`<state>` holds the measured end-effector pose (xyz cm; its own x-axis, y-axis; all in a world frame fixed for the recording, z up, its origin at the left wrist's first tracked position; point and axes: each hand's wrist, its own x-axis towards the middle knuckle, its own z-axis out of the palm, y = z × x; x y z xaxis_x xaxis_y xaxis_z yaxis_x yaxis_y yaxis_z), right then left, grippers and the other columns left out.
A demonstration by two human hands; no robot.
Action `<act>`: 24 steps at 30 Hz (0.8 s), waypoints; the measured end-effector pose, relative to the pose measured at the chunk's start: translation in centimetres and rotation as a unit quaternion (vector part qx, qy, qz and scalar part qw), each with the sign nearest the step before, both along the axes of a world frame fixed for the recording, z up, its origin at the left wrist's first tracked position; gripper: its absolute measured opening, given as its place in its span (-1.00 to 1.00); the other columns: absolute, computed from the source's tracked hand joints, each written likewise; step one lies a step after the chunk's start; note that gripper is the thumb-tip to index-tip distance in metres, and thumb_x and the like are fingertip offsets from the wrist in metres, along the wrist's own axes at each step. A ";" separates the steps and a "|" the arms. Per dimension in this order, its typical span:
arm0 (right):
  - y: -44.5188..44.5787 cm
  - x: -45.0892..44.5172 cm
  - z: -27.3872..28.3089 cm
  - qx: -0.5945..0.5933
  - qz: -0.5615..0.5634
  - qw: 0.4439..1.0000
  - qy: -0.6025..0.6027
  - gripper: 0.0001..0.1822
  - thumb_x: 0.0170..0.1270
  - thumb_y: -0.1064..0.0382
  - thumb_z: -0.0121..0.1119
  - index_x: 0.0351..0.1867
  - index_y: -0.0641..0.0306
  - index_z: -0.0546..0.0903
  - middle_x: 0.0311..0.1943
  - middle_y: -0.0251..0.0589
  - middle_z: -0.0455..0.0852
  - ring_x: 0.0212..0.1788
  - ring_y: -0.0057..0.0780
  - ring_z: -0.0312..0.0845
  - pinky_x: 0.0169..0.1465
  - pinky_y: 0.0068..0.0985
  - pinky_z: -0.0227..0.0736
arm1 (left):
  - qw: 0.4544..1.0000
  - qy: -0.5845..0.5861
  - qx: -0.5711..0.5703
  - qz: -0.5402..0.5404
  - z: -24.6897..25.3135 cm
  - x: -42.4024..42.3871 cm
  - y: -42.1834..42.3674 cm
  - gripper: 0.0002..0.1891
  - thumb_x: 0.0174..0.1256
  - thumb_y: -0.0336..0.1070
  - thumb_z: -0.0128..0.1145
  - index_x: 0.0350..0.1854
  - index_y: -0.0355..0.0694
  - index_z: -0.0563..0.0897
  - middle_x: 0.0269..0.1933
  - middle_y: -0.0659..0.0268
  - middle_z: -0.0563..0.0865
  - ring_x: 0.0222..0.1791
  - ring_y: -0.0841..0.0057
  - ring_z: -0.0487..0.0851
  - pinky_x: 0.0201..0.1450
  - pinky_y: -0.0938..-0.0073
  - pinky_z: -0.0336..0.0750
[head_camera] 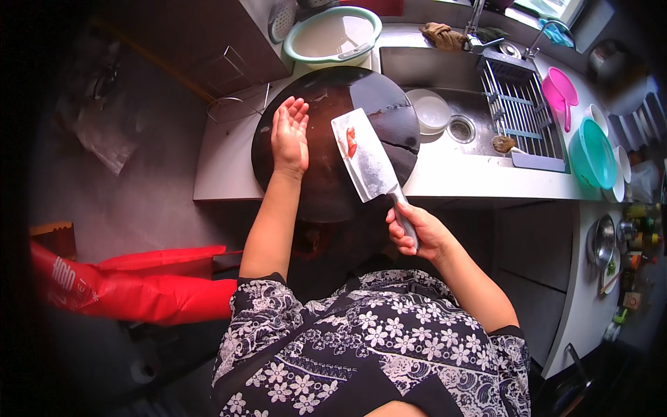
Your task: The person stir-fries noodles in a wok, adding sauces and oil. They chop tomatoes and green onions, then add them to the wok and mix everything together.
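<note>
My right hand (417, 229) grips the handle of a metal cleaver (367, 156), whose broad blade lies flat side up over a large round dark chopping board (375, 88). A small reddish piece of food (351, 142) rests on the blade. My left hand (291, 136) is raised above the left part of the board, palm up, with nothing in it and the fingers slightly curled. A crack runs into the board from its right edge. The board juts past the front edge of the white counter (224, 172).
Behind the board stands a green-rimmed basin (333, 34) of cloudy liquid. To the right are a steel sink (427, 68) with stacked white bowls (428, 110), a dish rack (521, 109), a pink ladle (560, 88) and a teal basin (592, 152). A red bag (156, 297) is at left.
</note>
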<state>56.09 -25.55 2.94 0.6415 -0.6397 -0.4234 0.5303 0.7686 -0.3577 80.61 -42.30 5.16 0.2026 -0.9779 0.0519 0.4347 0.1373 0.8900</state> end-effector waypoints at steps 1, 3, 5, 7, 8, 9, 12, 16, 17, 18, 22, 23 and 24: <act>0.0 -0.3 0.6 -0.010 -0.007 1.000 0.024 -0.64 0.39 -0.03 -0.05 -0.30 0.26 0.47 -0.63 -0.33 0.46 -0.76 -0.63 0.26 -0.73 -0.64 0.19 | 1.000 -0.015 0.016 0.010 -0.4 0.3 -0.2 -0.62 0.48 -0.12 -0.25 0.15 -0.28 0.38 0.10 0.16 0.51 0.13 0.39 0.46 0.30 0.33 0.22; -0.1 -0.8 1.2 -0.025 -0.017 0.997 0.070 -0.64 0.40 -0.03 -0.06 -0.31 0.26 0.47 -0.64 -0.33 0.45 -0.76 -0.63 0.26 -0.73 -0.65 0.19 | 0.991 -0.127 0.031 0.023 -1.0 0.4 -0.2 -0.64 0.47 -0.15 -0.22 0.13 -0.26 0.39 0.05 0.21 0.54 0.07 0.43 0.49 0.22 0.39 0.29; -0.1 -1.5 0.9 -0.025 -0.025 0.998 0.052 -0.64 0.40 -0.03 -0.07 -0.31 0.26 0.48 -0.63 -0.33 0.45 -0.75 -0.64 0.25 -0.73 -0.66 0.18 | 0.995 -0.091 0.049 0.002 -1.8 0.0 0.1 -0.66 0.46 -0.15 -0.20 0.10 -0.25 0.41 0.05 0.21 0.55 0.06 0.40 0.51 0.18 0.38 0.34; 0.2 -1.9 1.0 -0.010 -0.030 0.999 -0.008 -0.62 0.41 -0.05 -0.10 -0.30 0.26 0.48 -0.62 -0.33 0.44 -0.74 -0.65 0.23 -0.73 -0.67 0.17 | 0.992 0.070 0.092 -0.040 -2.7 -0.1 0.3 -0.67 0.45 -0.14 -0.20 0.05 -0.26 0.45 0.04 0.17 0.56 0.07 0.35 0.52 0.18 0.32 0.37; 0.4 -2.0 1.0 -0.003 -0.033 0.999 -0.037 -0.61 0.42 -0.05 -0.12 -0.29 0.26 0.49 -0.62 -0.33 0.44 -0.74 -0.65 0.22 -0.73 -0.67 0.16 | 0.974 0.168 0.139 -0.057 -3.2 -0.4 0.3 -0.67 0.44 -0.14 -0.21 -0.01 -0.27 0.48 0.05 0.12 0.57 0.07 0.28 0.52 0.19 0.24 0.38; 0.5 -2.2 1.0 0.000 -0.035 0.998 -0.055 -0.60 0.42 -0.06 -0.13 -0.29 0.25 0.49 -0.61 -0.33 0.43 -0.74 -0.65 0.21 -0.73 -0.68 0.15 | 0.955 0.230 0.156 -0.101 -2.9 -1.2 0.6 -0.67 0.44 -0.13 -0.22 -0.05 -0.28 0.49 0.01 0.12 0.57 0.05 0.27 0.53 0.20 0.25 0.37; 1.2 -3.1 1.4 -0.007 -0.046 0.994 -0.098 -0.59 0.42 -0.08 -0.16 -0.26 0.25 0.50 -0.59 -0.33 0.42 -0.74 -0.65 0.19 -0.73 -0.69 0.16 | 0.921 0.307 0.195 -0.141 -2.5 -5.0 1.0 -0.64 0.43 -0.12 -0.23 -0.06 -0.32 0.50 0.04 0.08 0.57 0.09 0.22 0.51 0.22 0.18 0.35; 3.1 -6.0 3.4 -0.050 -0.092 0.987 -0.120 -0.58 0.42 -0.09 -0.17 -0.22 0.23 0.50 -0.59 -0.34 0.42 -0.73 -0.67 0.21 -0.74 -0.69 0.18 | 0.864 0.380 0.162 -0.286 -2.0 -12.1 0.2 -0.59 0.43 -0.22 -0.30 0.08 -0.48 0.39 0.11 -0.11 0.52 -0.02 0.14 0.59 0.05 0.20 0.52; 3.8 -6.9 3.8 -0.053 -0.099 0.985 -0.132 -0.58 0.43 -0.10 -0.19 -0.22 0.23 0.49 -0.58 -0.35 0.42 -0.73 -0.68 0.22 -0.75 -0.70 0.17 | 0.840 0.407 0.107 -0.342 -2.7 -13.4 -0.2 -0.59 0.41 -0.27 -0.29 0.14 -0.50 0.34 0.10 -0.07 0.54 -0.05 0.20 0.62 -0.01 0.23 0.57; 4.7 -8.0 4.3 -0.060 -0.115 0.982 -0.136 -0.58 0.43 -0.10 -0.20 -0.23 0.22 0.49 -0.59 -0.37 0.42 -0.73 -0.69 0.23 -0.76 -0.70 0.15 | 0.883 0.340 0.137 -0.293 -2.5 -15.9 -0.3 -0.59 0.38 -0.31 -0.27 0.16 -0.50 0.34 0.09 -0.03 0.55 -0.11 0.29 0.65 -0.03 0.26 0.59; 9.8 -13.5 6.8 -0.110 -0.195 0.969 -0.107 -0.57 0.42 -0.11 -0.16 -0.28 0.23 0.50 -0.63 -0.39 0.44 -0.74 -0.70 0.26 -0.77 -0.71 0.14 | 0.748 0.337 0.085 -0.566 1.7 -25.6 2.6 -0.59 0.40 -0.26 -0.33 0.10 -0.38 0.47 -0.01 0.07 0.63 -0.07 0.33 0.63 0.15 0.27 0.45; 11.8 -15.5 7.3 -0.132 -0.227 0.960 -0.100 -0.57 0.40 -0.11 -0.13 -0.29 0.26 0.49 -0.63 -0.38 0.45 -0.73 -0.72 0.27 -0.77 -0.71 0.17 | 0.778 0.266 0.105 -0.559 3.1 -29.0 4.0 -0.59 0.41 -0.25 -0.34 0.12 -0.35 0.47 0.00 0.09 0.63 -0.05 0.29 0.62 0.21 0.20 0.40; 14.3 -18.0 7.7 -0.149 -0.267 0.948 -0.085 -0.56 0.39 -0.12 -0.10 -0.29 0.27 0.49 -0.63 -0.37 0.45 -0.73 -0.72 0.27 -0.77 -0.71 0.18 | 0.760 0.280 0.127 -0.573 4.4 -33.2 5.9 -0.59 0.42 -0.23 -0.33 0.11 -0.33 0.47 0.02 0.09 0.63 0.00 0.26 0.60 0.25 0.14 0.34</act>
<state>38.12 -11.30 10.59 0.2357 -0.9675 -0.0916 0.8851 0.2526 -0.3908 47.46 -36.39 9.51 -0.8679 -0.4939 0.0522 0.4609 -0.7617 0.4554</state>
